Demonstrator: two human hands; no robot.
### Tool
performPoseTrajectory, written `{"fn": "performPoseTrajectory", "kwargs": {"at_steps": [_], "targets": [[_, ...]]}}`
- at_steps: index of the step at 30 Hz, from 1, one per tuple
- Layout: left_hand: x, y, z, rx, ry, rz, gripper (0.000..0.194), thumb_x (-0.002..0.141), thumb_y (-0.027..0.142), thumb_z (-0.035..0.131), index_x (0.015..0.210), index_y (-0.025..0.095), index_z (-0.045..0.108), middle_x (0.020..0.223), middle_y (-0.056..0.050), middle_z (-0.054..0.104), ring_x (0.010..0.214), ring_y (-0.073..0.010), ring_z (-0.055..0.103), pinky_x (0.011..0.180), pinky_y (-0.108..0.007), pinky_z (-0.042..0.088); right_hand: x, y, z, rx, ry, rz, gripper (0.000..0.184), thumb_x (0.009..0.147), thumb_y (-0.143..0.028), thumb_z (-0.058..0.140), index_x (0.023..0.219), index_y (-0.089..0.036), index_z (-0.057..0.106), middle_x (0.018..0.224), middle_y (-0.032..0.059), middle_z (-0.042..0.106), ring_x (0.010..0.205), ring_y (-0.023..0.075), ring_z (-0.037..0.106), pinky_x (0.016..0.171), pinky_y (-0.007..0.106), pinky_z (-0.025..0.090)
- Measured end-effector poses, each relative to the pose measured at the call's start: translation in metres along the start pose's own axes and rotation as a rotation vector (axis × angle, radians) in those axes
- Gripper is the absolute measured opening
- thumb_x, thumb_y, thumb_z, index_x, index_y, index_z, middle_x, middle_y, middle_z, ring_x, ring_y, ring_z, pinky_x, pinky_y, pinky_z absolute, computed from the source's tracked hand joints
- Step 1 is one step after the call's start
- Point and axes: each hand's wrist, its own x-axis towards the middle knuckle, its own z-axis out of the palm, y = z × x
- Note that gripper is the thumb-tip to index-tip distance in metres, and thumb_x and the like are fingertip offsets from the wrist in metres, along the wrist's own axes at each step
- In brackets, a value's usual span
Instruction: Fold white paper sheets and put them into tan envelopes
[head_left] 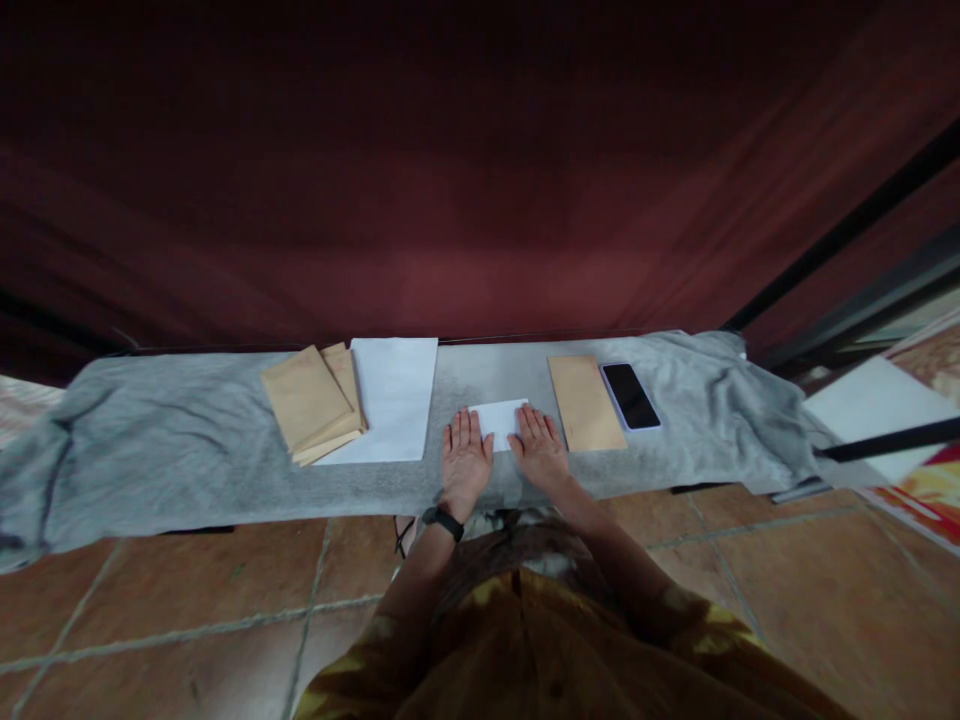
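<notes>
A small white rectangle of paper (501, 418), seemingly folded, lies flat on the grey cloth in front of me. Over its left end my left hand (466, 460) rests flat, fingers stretched out; a dark band is on that wrist. My right hand (541, 452) lies flat on its right end, fingers spread a little. Just right of that hand is a brown envelope (586, 402). Left of my left hand lies a larger white sheet of paper (394, 400), and several brown envelopes (306, 398) overlap its left edge.
A phone (631, 397) with a dark screen and pale case lies beside the single envelope. Grey cloth (165, 440) covers the long narrow surface. A dark red panel (480, 220) rises behind it. White sheet (877, 410) and a black bar (892, 440) are at the right.
</notes>
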Motion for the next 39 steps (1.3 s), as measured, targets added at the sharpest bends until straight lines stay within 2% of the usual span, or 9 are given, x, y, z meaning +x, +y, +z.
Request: {"fn": "performPoseTrajectory", "kwargs": {"at_steps": [5,9,13,15,18,22,26,31,39], "targets": [[-0.006,-0.005,-0.003,0.008,0.022,-0.023,0.061,0.106,0.037,0.027,0.159,0.006,0.031,0.164,-0.019,0.034,0.155,-0.0279,0.028,0.127,-0.051,0.024,-0.001,-0.001,-0.001,-0.005,0.006,0.018,0.058,0.107,-0.036,0.036,0.157,-0.008,0.037,0.16,0.0169,0.042,0.148,0.0296,0.039,0.122,0.05,0.026],[-0.008,-0.007,-0.007,-0.006,0.041,-0.039,0.061,0.106,0.036,0.027,0.16,0.009,0.028,0.162,-0.018,0.037,0.154,-0.0278,0.031,0.126,-0.053,0.026,0.0,-0.002,-0.003,-0.004,-0.011,0.033,0.057,0.107,-0.033,0.036,0.158,-0.01,0.036,0.161,0.016,0.041,0.149,0.0283,0.038,0.122,0.05,0.026],[-0.013,-0.004,-0.013,0.005,0.069,-0.061,0.058,0.106,0.034,0.027,0.159,0.009,0.032,0.163,-0.017,0.037,0.154,-0.0282,0.03,0.126,-0.053,0.027,-0.001,-0.003,-0.003,-0.006,-0.002,0.037,0.056,0.107,-0.033,0.035,0.157,-0.008,0.038,0.16,0.0166,0.043,0.148,0.0289,0.039,0.122,0.05,0.026],[-0.018,-0.001,-0.016,0.005,0.051,-0.017,0.058,0.107,0.034,0.028,0.159,0.009,0.033,0.164,-0.015,0.035,0.155,-0.0268,0.026,0.127,-0.051,0.026,-0.001,-0.003,-0.002,0.006,0.013,0.032,0.057,0.107,-0.034,0.035,0.158,-0.009,0.037,0.159,0.0165,0.044,0.147,0.0291,0.04,0.122,0.05,0.026],[-0.027,0.004,-0.018,-0.009,-0.038,0.128,0.057,0.107,0.035,0.03,0.159,0.012,0.034,0.166,-0.011,0.033,0.156,-0.0231,0.024,0.128,-0.046,0.024,-0.001,-0.002,-0.002,0.023,0.017,0.026,0.057,0.107,-0.035,0.035,0.158,-0.009,0.037,0.159,0.0168,0.044,0.148,0.0295,0.04,0.122,0.051,0.027],[-0.035,0.006,-0.018,-0.006,-0.11,0.265,0.058,0.106,0.041,0.035,0.158,0.015,0.037,0.166,-0.01,0.033,0.156,-0.0233,0.023,0.129,-0.048,0.022,-0.001,0.002,-0.005,0.062,0.009,0.007,0.055,0.107,-0.032,0.033,0.156,-0.008,0.039,0.16,0.017,0.043,0.15,0.0285,0.037,0.123,0.051,0.026],[-0.036,0.006,-0.019,0.007,-0.112,0.289,0.06,0.105,0.043,0.038,0.158,0.014,0.036,0.166,-0.013,0.031,0.157,-0.025,0.021,0.129,-0.05,0.019,-0.009,0.003,-0.012,0.142,-0.008,-0.069,0.053,0.108,-0.032,0.031,0.156,-0.011,0.041,0.159,0.0149,0.045,0.151,0.0243,0.036,0.123,0.049,0.03],[-0.036,0.005,-0.019,0.004,-0.149,0.298,0.061,0.103,0.036,0.039,0.159,0.013,0.032,0.168,-0.013,0.027,0.157,-0.0239,0.019,0.13,-0.047,0.019,-0.028,-0.006,-0.022,0.137,-0.149,-0.25,0.05,0.108,-0.032,0.035,0.153,-0.013,0.046,0.16,0.0113,0.045,0.149,0.0222,0.039,0.125,0.046,0.03],[-0.036,0.003,-0.018,-0.007,-0.144,0.335,0.063,0.1,0.033,0.043,0.159,0.012,0.033,0.168,-0.013,0.029,0.157,-0.0246,0.022,0.129,-0.045,0.022,-0.034,-0.008,-0.027,0.075,-0.157,-0.264,0.052,0.109,-0.034,0.038,0.155,-0.011,0.041,0.162,0.0139,0.04,0.151,0.025,0.036,0.125,0.048,0.028]]}}
